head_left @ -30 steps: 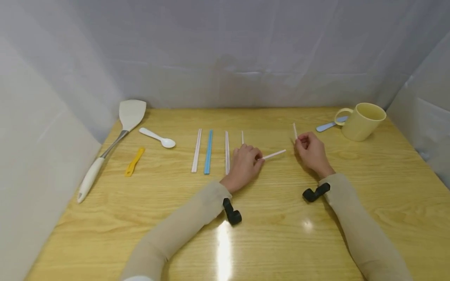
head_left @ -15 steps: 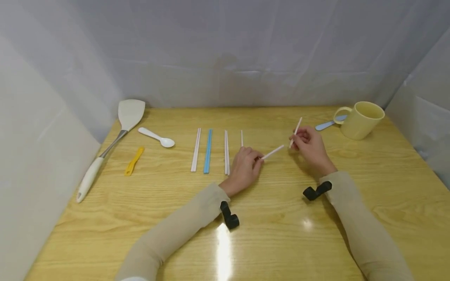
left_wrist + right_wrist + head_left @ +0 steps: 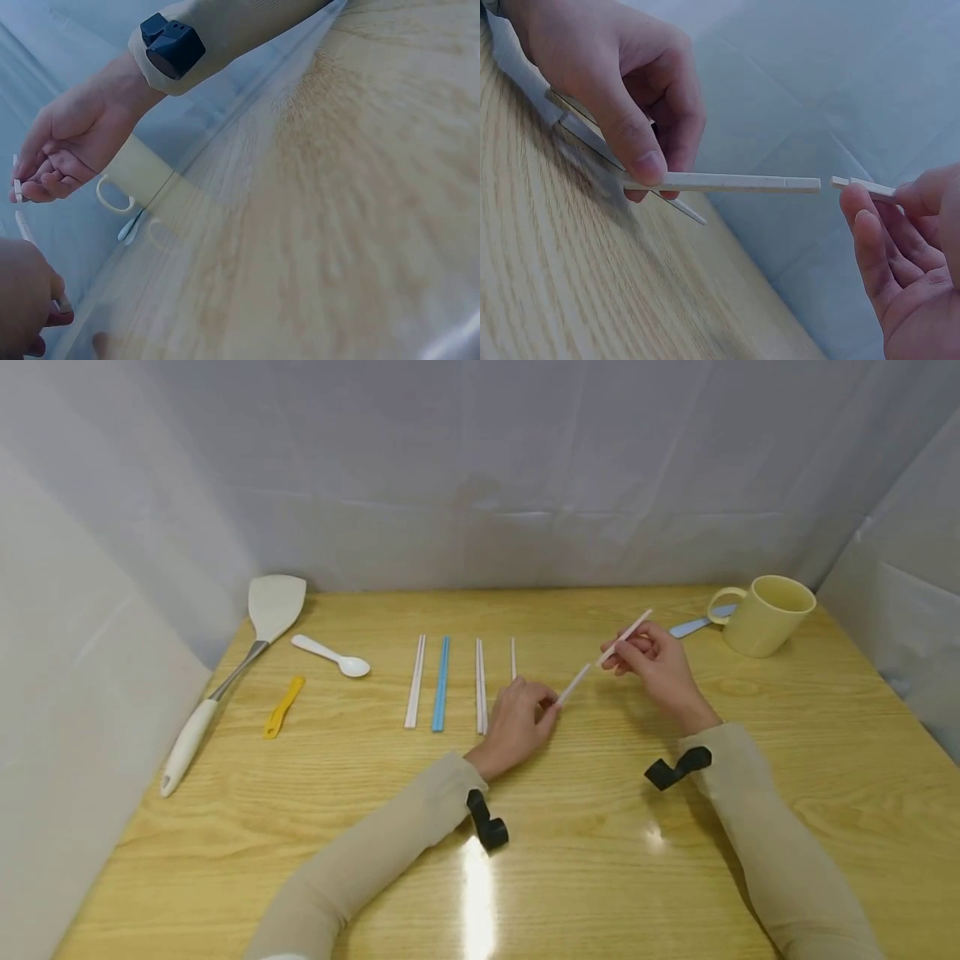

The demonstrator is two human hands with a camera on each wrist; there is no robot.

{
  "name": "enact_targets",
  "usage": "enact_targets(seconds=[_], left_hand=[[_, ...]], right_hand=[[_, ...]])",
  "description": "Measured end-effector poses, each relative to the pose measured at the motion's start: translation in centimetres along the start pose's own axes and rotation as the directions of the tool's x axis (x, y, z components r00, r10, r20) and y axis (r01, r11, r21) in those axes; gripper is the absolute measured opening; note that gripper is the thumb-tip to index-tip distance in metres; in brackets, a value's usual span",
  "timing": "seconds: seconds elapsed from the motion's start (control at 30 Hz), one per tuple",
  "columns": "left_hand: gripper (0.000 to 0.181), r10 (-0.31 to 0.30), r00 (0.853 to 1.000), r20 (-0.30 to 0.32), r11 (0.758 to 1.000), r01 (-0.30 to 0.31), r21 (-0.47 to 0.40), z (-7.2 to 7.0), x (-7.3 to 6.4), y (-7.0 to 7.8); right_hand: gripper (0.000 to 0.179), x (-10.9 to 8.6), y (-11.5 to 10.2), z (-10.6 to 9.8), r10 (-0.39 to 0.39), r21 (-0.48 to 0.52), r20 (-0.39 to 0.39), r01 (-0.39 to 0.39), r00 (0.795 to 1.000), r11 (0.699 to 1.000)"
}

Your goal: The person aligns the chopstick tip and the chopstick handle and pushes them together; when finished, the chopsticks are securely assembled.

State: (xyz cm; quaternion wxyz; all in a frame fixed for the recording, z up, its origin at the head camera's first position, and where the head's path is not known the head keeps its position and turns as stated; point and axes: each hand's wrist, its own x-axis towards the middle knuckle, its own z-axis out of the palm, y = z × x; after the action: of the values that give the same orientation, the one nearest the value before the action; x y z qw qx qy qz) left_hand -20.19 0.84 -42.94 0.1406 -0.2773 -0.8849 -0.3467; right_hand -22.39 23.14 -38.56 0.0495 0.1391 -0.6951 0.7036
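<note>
Between thumb and fingers, my left hand (image 3: 517, 727) pinches one white chopstick piece (image 3: 575, 683), which points up and to the right. My right hand (image 3: 663, 672) pinches a second chopstick piece (image 3: 637, 625), held up at a slant. In the right wrist view a narrow peg shows on the end of the right hand's piece (image 3: 874, 187). It faces the square end of the left hand's piece (image 3: 742, 182), nearly in line, with a small gap between. A thin white chopstick (image 3: 513, 652) lies beyond the left hand, partly hidden by it.
White chopsticks (image 3: 414, 685), blue chopsticks (image 3: 440, 685) and another white pair (image 3: 481, 689) lie left of the left hand. Farther left are a white spoon (image 3: 352, 666), a yellow utensil (image 3: 283, 707) and a spatula (image 3: 277, 606). A yellow mug (image 3: 767, 618) stands by a blue-handled utensil (image 3: 690, 627).
The right hand has lifted its piece, tilted it and brought it left toward the other piece. The left hand's piece has turned to point more upward.
</note>
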Motion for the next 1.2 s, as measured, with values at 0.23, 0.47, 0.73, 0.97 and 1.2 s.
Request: enact_targets(seconds=[0.23,0.47,0.73,0.97,1.2], left_hand=[[0.010,0.015,1.000,0.001,1.000,-0.015,-0.009,-0.02,0.04,-0.13],[0.010,0.014,1.000,0.009,1.000,-0.014,-0.008,-0.06,0.17,-0.24],[0.010,0.008,1.000,0.030,1.000,-0.007,-0.027,0.05,0.11,-0.34],[0.012,-0.011,0.998,0.062,0.994,0.018,-0.106,0.25,-0.27,-0.31],[0.011,-0.015,0.999,0.047,0.991,0.022,-0.133,0.16,-0.25,-0.18]], right_hand=[[0.007,0.09,-0.23,0.40,-0.055,0.026,0.048,0.054,0.997,0.998],[0.010,0.15,-0.32,0.73,-0.085,0.035,0.034,0.084,0.996,0.996],[0.005,0.14,-0.35,0.60,-0.068,0.017,0.030,0.067,0.997,0.998],[0.005,-0.26,-0.25,0.01,-0.038,-0.063,0.044,0.041,0.998,0.997],[0.011,-0.25,-0.05,-0.05,-0.068,-0.103,0.088,0.076,0.994,0.992]])
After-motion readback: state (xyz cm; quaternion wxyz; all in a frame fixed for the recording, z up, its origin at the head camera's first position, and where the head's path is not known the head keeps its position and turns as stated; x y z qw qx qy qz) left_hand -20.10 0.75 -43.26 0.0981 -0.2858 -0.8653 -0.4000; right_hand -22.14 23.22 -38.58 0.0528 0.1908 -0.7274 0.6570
